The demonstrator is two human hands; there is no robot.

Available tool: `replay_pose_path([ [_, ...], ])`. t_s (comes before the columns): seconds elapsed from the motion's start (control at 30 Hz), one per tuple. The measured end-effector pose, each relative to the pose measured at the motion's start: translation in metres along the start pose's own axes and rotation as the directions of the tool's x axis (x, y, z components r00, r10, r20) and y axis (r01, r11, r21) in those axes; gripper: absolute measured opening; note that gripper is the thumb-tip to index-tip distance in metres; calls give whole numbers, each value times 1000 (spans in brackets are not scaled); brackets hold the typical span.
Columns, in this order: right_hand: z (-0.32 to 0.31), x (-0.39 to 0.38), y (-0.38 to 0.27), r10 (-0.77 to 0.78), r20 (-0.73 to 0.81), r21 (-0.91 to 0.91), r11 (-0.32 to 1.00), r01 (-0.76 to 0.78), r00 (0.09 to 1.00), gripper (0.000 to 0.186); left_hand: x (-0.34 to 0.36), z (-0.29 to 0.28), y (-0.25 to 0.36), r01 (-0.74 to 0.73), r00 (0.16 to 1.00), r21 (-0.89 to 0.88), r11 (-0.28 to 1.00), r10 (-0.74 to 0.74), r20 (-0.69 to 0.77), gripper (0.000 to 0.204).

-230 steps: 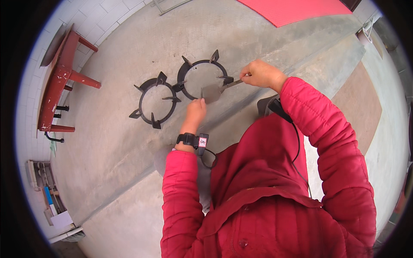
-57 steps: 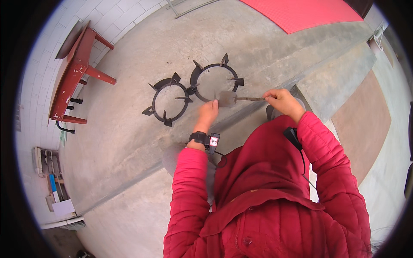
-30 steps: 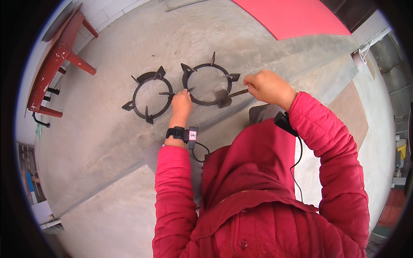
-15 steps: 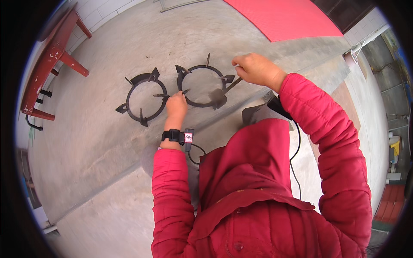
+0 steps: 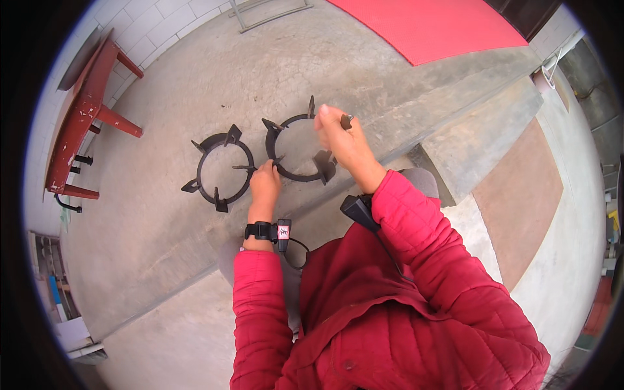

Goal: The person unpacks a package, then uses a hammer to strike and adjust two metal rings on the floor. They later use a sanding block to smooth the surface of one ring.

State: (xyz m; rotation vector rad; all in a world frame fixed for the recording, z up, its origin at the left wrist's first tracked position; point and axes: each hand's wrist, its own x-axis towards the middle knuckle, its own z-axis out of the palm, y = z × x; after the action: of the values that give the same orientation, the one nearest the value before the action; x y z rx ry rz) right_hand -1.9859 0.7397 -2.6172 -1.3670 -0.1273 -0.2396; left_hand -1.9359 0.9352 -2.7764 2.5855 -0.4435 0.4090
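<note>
Two black metal pot-support rings with upright prongs lie side by side on the concrete floor. My left hand [image 5: 265, 185], thumb and fingers pinched together, grips a prong of the right ring [image 5: 269, 144] where the two rings come close. The left ring [image 5: 201, 170] lies beside that hand. My right hand [image 5: 348, 148] is closed around a small scraper-like tool [image 5: 346, 121], whose brown handle end pokes out above the fist. Its blurred blade end seems to be at the right ring's lower right prong [image 5: 326, 168]; hand and prong partly hide it.
A worn red wooden bench [image 5: 88, 123] stands at the left by a white tiled wall [image 5: 153, 32]. A red mat [image 5: 429, 29] lies at the far side, with a grey metal frame [image 5: 270, 16] near it. A low concrete step edge [image 5: 188, 273] crosses the floor before me.
My right hand has moved left and inward over the right ring, tilting the tool more upright. My left hand keeps its pinch on the prong. The whole view has shifted slightly.
</note>
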Motion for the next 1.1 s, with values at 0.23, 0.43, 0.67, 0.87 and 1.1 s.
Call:
replay_pose_path([
  [0.23, -51, 50, 15, 42, -68, -25, 999, -43, 997, 34, 52, 35, 22, -35, 999, 17, 999, 35, -17, 22],
  [0.43, -43, 50, 55, 65, -82, 57, 997, -60, 995, 34, 45, 52, -4, -46, 999, -4, 999, 46, -21, 21],
  [0.67, 0, 51, 109, -133, -99, -35, 991, 130, 986, 30, 35, 61, -61, -63, 998, -11, 998, 63, -25, 21],
  [0.87, 28, 49, 133, 48, -107, -46, 998, -53, 993, 29, 16, 56, -86, 21, 993, 22, 1000, -24, 119, 20],
  [1.1, 30, 55, 127, 44, -118, -75, 996, -53, 992, 29, 28, 52, -91, 11, 997, -29, 1000, -8, 71, 20],
])
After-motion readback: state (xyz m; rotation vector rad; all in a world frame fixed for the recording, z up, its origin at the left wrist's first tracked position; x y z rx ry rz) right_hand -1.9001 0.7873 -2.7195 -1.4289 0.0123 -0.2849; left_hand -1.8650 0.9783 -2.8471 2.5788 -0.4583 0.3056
